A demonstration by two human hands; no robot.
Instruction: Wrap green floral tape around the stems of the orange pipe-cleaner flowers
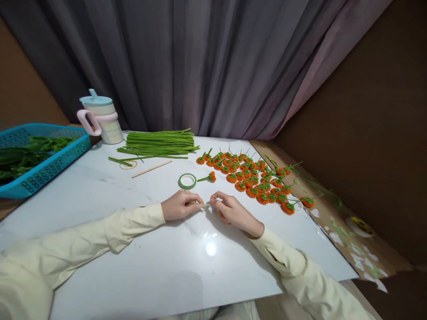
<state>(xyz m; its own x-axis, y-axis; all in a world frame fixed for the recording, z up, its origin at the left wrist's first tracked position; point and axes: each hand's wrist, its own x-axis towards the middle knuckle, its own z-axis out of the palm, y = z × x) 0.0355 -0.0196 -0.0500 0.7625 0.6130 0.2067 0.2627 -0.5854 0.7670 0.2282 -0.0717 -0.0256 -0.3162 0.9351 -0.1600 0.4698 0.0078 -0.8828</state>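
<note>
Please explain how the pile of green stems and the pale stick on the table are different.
The green stems are many, lying together in a thick pile, while the stick is single. The stems are bright green, but the stick is a pale tan. Most stems run almost straight across the table, while the stick lies at a slant. Both are long and thin.
</note>
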